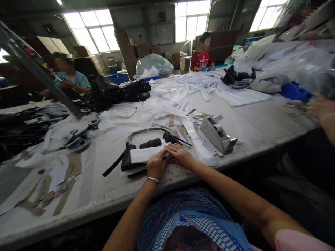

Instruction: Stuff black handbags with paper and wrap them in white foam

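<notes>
A small black handbag (pixel 126 159) lies on the table in front of me, its wrapped handle (pixel 141 130) arching away and a black strap (pixel 114 164) sticking out at the left. Across its front is a folded white foam sheet (pixel 143 154). My left hand (pixel 156 164), with a bracelet at the wrist, is closed at the bag's right end, over the edge of the sheet. Right beside it, my right hand (pixel 180 155) grips the same end, fingers bent over the bag. Their fingertips meet near a bit of clear plastic; what lies under them is hidden.
A grey tape dispenser (pixel 216 135) stands right of the bag. Cardboard strips (pixel 68 181) lie front left, near black-and-grey wrapped straps (pixel 78 141). White foam pieces (pixel 201 85) and black bags (pixel 123 91) cover the far side. Two people (pixel 202 57) work across the table; another person's arm (pixel 324 111) reaches in at right.
</notes>
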A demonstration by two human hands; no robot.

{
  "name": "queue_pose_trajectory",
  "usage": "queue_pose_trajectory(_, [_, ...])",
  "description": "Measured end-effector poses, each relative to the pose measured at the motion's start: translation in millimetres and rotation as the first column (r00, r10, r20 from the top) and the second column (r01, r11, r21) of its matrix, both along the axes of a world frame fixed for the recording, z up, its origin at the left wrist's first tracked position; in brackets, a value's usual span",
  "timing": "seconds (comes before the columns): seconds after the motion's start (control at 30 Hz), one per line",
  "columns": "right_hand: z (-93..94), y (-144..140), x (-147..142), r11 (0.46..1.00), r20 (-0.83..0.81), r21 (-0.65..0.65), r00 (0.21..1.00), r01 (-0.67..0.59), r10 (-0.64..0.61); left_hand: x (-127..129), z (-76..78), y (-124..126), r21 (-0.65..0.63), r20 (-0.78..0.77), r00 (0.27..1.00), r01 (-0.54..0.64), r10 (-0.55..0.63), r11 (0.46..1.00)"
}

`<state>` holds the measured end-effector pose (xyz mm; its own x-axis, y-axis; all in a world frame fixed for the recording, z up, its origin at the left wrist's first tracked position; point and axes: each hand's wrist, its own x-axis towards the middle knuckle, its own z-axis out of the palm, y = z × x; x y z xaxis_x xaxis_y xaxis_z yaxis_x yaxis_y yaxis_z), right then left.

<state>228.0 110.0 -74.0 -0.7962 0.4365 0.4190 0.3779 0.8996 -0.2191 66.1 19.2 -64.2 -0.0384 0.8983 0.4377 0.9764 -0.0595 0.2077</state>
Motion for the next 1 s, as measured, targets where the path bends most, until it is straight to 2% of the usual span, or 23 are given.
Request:
queue_pose_trajectory(0.1, [-4.0,4.4,0.9,0.998,0.001,0.059,1.0,0.009,-0.009,-12.3,11.2,-5.5,-0.04,-0.056,0.988,0.14,-0.142,0.989])
queue_pose_trajectory(0.17, [-4.8,11.9,2.9,0.996,0.008,0.091,1.0,0.01,-0.011,-30.9,20.6,-15.6,-0.068,-0.119,0.967,0.22,-0.227,0.973])
queue_pose_trajectory(0.27, [0.4,23.4,7.6,0.995,0.04,0.104,0.999,0.01,-0.014,-67.5,28.0,-36.1,-0.072,-0.297,0.931,0.201,-0.213,0.977])
queue_pose_trajectory(0.33, [7.0,23.5,10.5,0.995,0.037,0.096,0.999,0.0,-0.003,-87.7,24.4,-47.4,-0.075,-0.385,0.903,0.175,-0.19,0.982])
queue_pose_trajectory(0.4, [13.2,12.3,12.0,0.998,-0.046,0.064,0.999,0.009,-0.006,-98.6,15.0,-53.4,-0.06,-0.399,0.9,0.164,-0.174,0.985])
queue_pose_trajectory(0.47, [16.2,-9.0,10.8,0.997,-0.201,-0.052,0.977,0.057,-0.066,-100.5,3.8,-54.4,-0.008,-0.374,0.917,0.148,-0.141,0.989])
queue_pose_trajectory(0.5, [16.0,-21.4,8.9,0.982,-0.265,-0.169,0.956,0.083,-0.127,-99.3,-1.2,-53.8,0.021,-0.356,0.927,0.138,-0.122,0.99])
queue_pose_trajectory(0.53, [14.7,-33.6,6.0,0.94,-0.29,-0.326,0.935,0.102,-0.202,-97.7,-5.2,-53.0,0.044,-0.337,0.936,0.129,-0.107,0.991])
queue_pose_trajectory(0.57, [12.7,-44.5,2.0,0.856,-0.282,-0.504,0.916,0.111,-0.285,-96.1,-8.2,-52.1,0.061,-0.319,0.943,0.122,-0.096,0.991])
queue_pose_trajectory(0.6, [10.0,-53.3,-3.0,0.725,-0.249,-0.68,0.896,0.109,-0.368,-94.8,-10.2,-51.3,0.071,-0.303,0.948,0.118,-0.091,0.99])
queue_pose_trajectory(0.63, [7.2,-59.8,-8.8,0.56,-0.209,-0.824,0.869,0.09,-0.448,-94.1,-11.3,-50.8,0.077,-0.289,0.953,0.116,-0.089,0.99])
queue_pose_trajectory(0.7, [1.8,-65.5,-21.5,0.236,-0.177,-0.971,0.782,-0.039,-0.598,-93.9,-11.4,-50.2,0.086,-0.261,0.961,0.115,-0.089,0.99])
queue_pose_trajectory(0.73, [-0.4,-65.5,-28.1,0.122,-0.187,-0.982,0.721,-0.142,-0.668,-94.2,-10.8,-50.2,0.094,-0.249,0.964,0.116,-0.09,0.989])
queue_pose_trajectory(0.77, [-2.2,-64.3,-34.5,0.048,-0.199,-0.969,0.66,-0.24,-0.724,-94.4,-9.9,-50.4,0.108,-0.235,0.968,0.116,-0.088,0.987])
queue_pose_trajectory(0.8, [-3.5,-62.4,-41.0,0.008,-0.21,-0.949,0.612,-0.316,-0.763,-94.5,-8.7,-50.8,0.121,-0.222,0.971,0.115,-0.086,0.986])
queue_pose_trajectory(0.87, [-4.5,-58.4,-54.4,-0.019,-0.225,-0.916,0.554,-0.4,-0.802,-94.1,-6.5,-52.7,0.143,-0.188,0.98,0.089,-0.061,0.986])
queue_pose_trajectory(0.93, [-3.4,-55.8,-69.0,-0.008,-0.261,-0.9,0.552,-0.435,-0.792,-93.5,-5.3,-55.5,0.147,-0.156,0.988,0.044,-0.021,0.988])
queue_pose_trajectory(1.0, [0.4,-55.3,-83.5,0.019,-0.327,-0.887,0.598,-0.462,-0.732,-93.4,-6.3,-58.0,0.154,-0.147,0.989,-0.009,0.032,0.988])
